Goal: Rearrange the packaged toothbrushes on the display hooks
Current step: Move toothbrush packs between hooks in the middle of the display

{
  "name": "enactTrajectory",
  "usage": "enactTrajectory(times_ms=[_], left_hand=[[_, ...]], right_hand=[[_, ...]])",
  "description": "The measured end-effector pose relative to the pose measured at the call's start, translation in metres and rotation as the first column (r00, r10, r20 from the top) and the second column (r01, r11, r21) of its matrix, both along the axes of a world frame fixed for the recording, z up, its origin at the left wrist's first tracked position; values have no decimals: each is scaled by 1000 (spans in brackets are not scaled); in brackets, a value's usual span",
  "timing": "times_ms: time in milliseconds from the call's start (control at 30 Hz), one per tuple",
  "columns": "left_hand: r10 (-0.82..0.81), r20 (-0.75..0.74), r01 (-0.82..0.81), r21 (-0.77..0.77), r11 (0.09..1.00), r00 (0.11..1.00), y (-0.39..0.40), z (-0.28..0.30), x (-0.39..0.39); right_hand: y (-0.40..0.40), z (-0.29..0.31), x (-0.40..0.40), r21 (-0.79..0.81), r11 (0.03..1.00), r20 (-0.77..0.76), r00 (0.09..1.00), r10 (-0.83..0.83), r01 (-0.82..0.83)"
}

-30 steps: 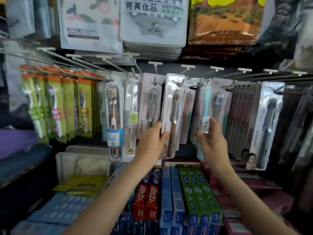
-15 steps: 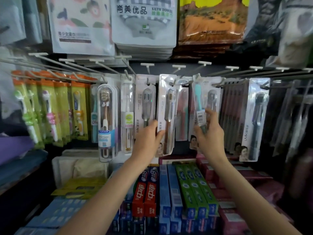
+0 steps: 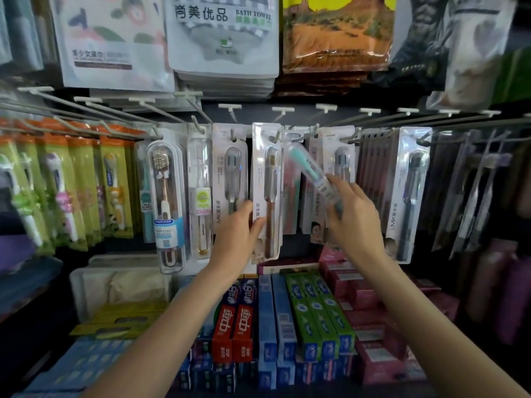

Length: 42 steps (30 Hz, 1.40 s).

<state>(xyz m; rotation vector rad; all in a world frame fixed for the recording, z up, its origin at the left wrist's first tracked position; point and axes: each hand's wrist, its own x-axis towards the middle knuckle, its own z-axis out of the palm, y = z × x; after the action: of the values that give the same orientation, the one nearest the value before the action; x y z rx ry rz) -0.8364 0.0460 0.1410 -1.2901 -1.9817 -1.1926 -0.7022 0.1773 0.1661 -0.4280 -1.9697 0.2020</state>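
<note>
Left hand (image 3: 240, 225) grips the hanging gold-brush pack (image 3: 267, 193); right hand (image 3: 352, 216) holds a tilted teal toothbrush pack (image 3: 309, 168), which could miss its hook (image 3: 311, 132) and drop.

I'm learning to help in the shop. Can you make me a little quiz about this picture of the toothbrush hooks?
1. True or false: the right hand holds the teal toothbrush pack tilted, not hanging straight.
2. Which pack does the left hand grip? A) the brown-handled toothbrush pack B) an orange-topped children's pack C) a toothpaste box
3. Fill in: the toothpaste boxes lie ____ the hanging toothbrushes.

Key
1. True: its top leans to the left.
2. A: the fingers hold its lower left edge while it hangs on its hook.
3. Below.
</note>
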Motion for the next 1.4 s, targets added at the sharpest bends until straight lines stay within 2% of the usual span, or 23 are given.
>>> enactTrajectory(times_ms=[67,200,367,467,533,600,700,767,867,933,1100,1200,1400], left_hand=[[-7,3,7,18,1000,1000,-2,0,2],[6,26,-6,6,1000,1000,-7,2,-1],[-95,107,100,-44,994,990,-30,-2,1],[-144,124,124,155,980,982,-53,1,6],[-322,246,226,352,909,914,-70,15,9],[-441,287,261,496,828,851,-87,27,7],[-428,305,167,615,770,851,-109,36,-7],[-386,383,48,654,755,839,-125,36,-29],[-259,505,-111,592,799,823,-145,37,-71],[-199,534,-141,529,837,822,-150,39,-92],[-143,484,-82,415,906,863,-140,52,-116],[-163,455,-40,403,914,876,-133,64,-118],[-211,460,8,404,915,862,-125,70,-133]], right_hand=[[-4,5,0,-29,999,-59,998,21,-23],[-13,9,1,-47,975,-73,974,213,-217],[-25,-2,2,-35,938,-126,932,339,-346],[-46,-10,-9,27,905,-70,902,426,-425],[-66,-13,-26,47,883,12,884,467,-467],[-87,-15,-48,65,840,78,842,533,-538],[-119,-14,-80,47,769,155,765,625,-637],[-134,-5,-97,94,757,197,757,623,-647],[-142,14,-121,153,785,104,800,591,-600],[-143,27,-136,195,834,33,854,520,-516],[-151,39,-164,184,881,41,899,436,-435],[-154,43,-168,113,873,56,880,471,-474],[-144,43,-160,111,867,133,872,471,-486]])
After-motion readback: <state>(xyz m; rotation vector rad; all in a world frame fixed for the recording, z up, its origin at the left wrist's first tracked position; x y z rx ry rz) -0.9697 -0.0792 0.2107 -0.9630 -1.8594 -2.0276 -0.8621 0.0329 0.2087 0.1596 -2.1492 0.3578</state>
